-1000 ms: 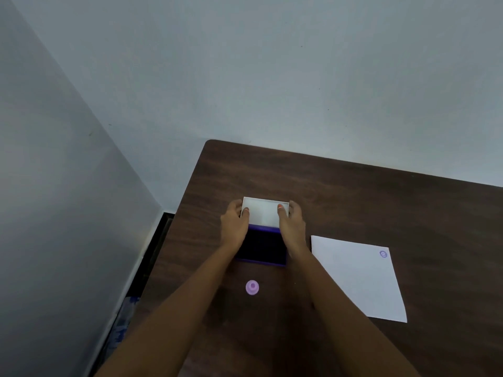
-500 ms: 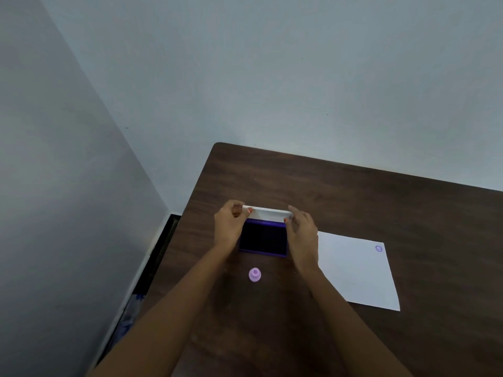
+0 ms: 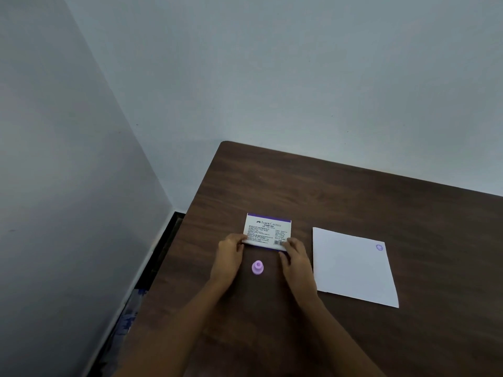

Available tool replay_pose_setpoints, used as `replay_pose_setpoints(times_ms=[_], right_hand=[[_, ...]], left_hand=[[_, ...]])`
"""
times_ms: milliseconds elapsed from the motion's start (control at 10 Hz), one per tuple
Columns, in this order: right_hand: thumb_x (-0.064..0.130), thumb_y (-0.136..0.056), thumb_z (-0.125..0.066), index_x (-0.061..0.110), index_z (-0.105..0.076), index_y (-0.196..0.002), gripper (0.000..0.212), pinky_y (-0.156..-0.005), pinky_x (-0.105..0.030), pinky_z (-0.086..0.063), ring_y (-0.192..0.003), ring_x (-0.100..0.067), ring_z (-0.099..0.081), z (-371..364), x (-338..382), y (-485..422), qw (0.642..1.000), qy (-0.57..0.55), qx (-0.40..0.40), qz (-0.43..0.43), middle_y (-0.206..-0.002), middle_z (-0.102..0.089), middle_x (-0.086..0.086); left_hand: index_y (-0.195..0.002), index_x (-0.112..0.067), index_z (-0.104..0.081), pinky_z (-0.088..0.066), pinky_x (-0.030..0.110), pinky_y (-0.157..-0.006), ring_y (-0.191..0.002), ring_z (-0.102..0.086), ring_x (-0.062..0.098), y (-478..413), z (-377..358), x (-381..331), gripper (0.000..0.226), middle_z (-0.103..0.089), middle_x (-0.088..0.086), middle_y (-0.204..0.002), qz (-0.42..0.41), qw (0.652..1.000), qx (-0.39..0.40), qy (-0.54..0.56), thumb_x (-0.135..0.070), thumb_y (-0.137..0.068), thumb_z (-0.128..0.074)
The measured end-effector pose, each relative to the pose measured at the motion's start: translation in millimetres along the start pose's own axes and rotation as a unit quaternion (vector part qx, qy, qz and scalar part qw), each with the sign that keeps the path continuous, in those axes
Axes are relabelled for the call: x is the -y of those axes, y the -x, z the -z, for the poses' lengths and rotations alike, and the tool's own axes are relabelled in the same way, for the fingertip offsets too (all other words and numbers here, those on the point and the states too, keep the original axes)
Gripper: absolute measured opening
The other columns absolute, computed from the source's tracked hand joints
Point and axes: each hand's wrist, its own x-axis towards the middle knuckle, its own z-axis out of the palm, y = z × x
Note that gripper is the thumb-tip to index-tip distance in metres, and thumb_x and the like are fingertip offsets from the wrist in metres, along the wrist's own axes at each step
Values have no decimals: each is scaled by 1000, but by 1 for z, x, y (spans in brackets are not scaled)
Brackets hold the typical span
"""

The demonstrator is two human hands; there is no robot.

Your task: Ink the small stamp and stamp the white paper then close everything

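The lid of the stamp pad [image 3: 268, 232] carries a white label with a purple band along its far edge. Just under that band the brand reads "FABER-CASTELL", with a small logo to its left, and "STAMP PAD" stands in smaller type directly beneath. Below these lines run blocks of fine print too small to read. A barcode sits at the label's near right corner. To the right of the stamp pad, the white paper [image 3: 351, 270] bears a round purple imprint [image 3: 379, 247] whose content is illegible.
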Motion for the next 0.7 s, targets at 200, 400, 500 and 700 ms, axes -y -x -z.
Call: replay_pose_setpoints(times_ms=[200, 400, 500, 700], right_hand=[[15, -92, -45, 6, -45, -127, 36, -108, -37, -32, -130, -28, -39, -4, -3, 5, 992, 122, 1, 45, -140, -42, -17], [19, -92, -44, 6, -51, -120, 32, -108, -37, -30, -123, -27, -44, 9, 8, -11, 990, 114, -53, 58, -130, -53, -16], [28, -93, -37, 11, -23, -138, 50, -115, -38, -3, -140, -24, -17, 18, 15, -22, 982, 159, -40, 97, -150, -27, -10], [38, -94, -8, 3, -31, -134, 58, -106, -46, -23, -132, -30, -33, 61, 49, -52, 953, 232, -138, 136, -143, -38, -17]], left_hand=[[-117, -6, -57, -40, 33, -98, -118, -49, 24, 2, -8, 0, 32, -55, 13, -128, -35, 989, -9, -145, -1, -88, -45], [-132, -8, -36, -21, 33, -111, -133, -32, 22, -12, -8, -15, 40, -38, 12, -144, -109, 964, -22, -240, -17, -94, -41], [-141, -11, -2, 5, 33, -111, -141, 2, 21, -19, -8, -30, 55, -3, 10, -154, -148, 945, -6, -290, -28, -97, -30], [-134, -14, 19, 24, 31, -107, -133, 22, 21, -42, 7, -85, 51, 12, 8, -152, -265, 902, -59, -336, -38, -93, 0]])
